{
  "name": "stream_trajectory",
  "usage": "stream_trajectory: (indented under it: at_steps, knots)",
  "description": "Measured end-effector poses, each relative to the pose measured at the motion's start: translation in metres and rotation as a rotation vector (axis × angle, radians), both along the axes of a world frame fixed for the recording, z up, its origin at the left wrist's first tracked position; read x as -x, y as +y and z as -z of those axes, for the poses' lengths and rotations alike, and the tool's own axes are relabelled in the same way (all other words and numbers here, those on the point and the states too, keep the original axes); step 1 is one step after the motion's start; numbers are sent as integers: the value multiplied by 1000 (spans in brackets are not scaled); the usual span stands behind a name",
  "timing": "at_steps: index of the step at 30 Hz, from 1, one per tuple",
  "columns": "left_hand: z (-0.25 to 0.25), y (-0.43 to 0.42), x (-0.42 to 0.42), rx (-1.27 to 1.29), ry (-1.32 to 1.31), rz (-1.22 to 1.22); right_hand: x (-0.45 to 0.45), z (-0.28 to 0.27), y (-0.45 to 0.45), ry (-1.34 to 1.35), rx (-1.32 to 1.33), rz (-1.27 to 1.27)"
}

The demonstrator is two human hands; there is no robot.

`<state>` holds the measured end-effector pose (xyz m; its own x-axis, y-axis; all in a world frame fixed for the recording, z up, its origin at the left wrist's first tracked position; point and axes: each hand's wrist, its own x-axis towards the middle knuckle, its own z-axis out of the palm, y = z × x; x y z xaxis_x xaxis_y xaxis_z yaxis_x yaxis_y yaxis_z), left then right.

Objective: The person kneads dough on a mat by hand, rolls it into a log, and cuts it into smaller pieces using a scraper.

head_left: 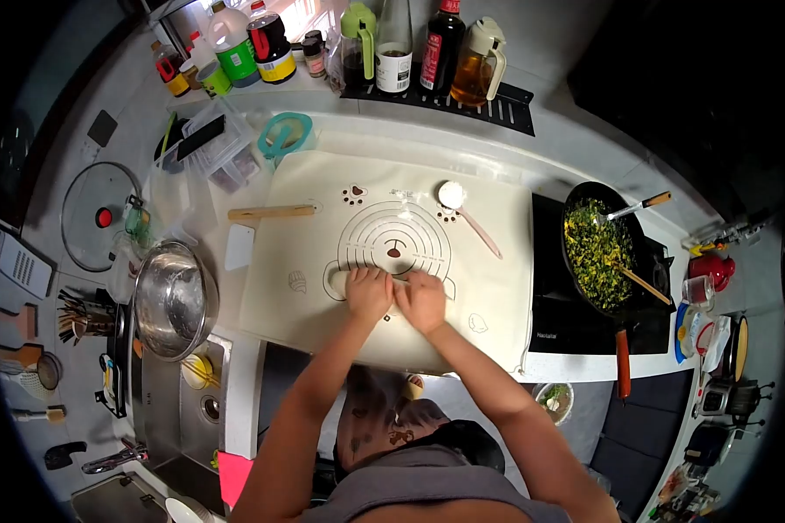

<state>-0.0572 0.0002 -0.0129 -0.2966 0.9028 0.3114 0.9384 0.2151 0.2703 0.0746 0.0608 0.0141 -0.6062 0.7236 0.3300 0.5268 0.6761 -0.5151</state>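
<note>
A cream baking mat (pixel 296 183) printed with rings lies on the counter. On its lower middle, a pale roll of dough (pixel 337 281) sticks out to the left from under my left hand (pixel 370 293). Close beside it, my right hand (pixel 421 301) presses down at the dough's right part, fingers curled over it. The hands nearly touch at the thumbs. A wooden rolling pin (pixel 271 212) lies at the mat's upper left. Near the upper right rests a spoon (pixel 480 231) with white powder (pixel 451 193) in its bowl.
Right of the mat, a pan (pixel 597 253) of chopped greens and yellow bits sits on the black stove (pixel 567 327). Left are a white scraper (pixel 239 247), a steel bowl (pixel 170 301) and the sink (pixel 170 410). Bottles (pixel 392 65) line the back ledge.
</note>
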Motion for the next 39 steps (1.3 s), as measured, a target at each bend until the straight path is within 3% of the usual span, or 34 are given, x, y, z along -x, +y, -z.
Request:
stream_trajectory:
  at_steps: [2, 3, 5, 9, 13, 16, 17, 21, 23, 27, 30, 33, 34, 38, 39]
  knots:
    - [-3, -17, -15, -118, -28, -66, 21, 17, -24, 91, 155, 114]
    - [0, -24, -20, -187, -22, -82, 24, 23, -35, 24, -100, 129]
    - [8, -35, -24, -325, -2, -115, 20, 29, -42, 110, -107, 48]
    - [14, -22, -10, -352, -12, -40, 27, 30, -21, 131, -86, -21]
    - [11, 14, 14, -206, -62, -20, 46, 30, 10, 50, -7, 30]
    - [13, 38, 27, -112, -89, -53, 64, 29, 37, -69, 171, 90]
    - [14, 48, 32, -69, -112, -54, 70, 27, 45, -123, 368, 148]
    - [12, 68, 40, 125, -270, -164, 82, 23, 63, -265, 502, 234]
    - [19, 68, 41, 363, -269, -216, 78, 17, 60, -307, 463, 150]
    - [0, 43, 37, 459, -378, -194, 58, 29, 29, -194, 124, 49]
    - [-18, -4, 24, 81, -136, -238, 14, 8, 4, 4, -205, -250]
    - [-1, -50, 12, -144, 101, -118, -28, 2, -4, -38, -178, -497]
    - [0, -58, 8, -145, 51, -121, -35, 2, -7, -30, -205, -552]
    - [19, -66, 1, -227, -67, -172, -18, 34, -28, 52, -27, -222]
    - [22, -61, 4, -270, -71, -192, -14, 38, -25, 73, -84, -209]
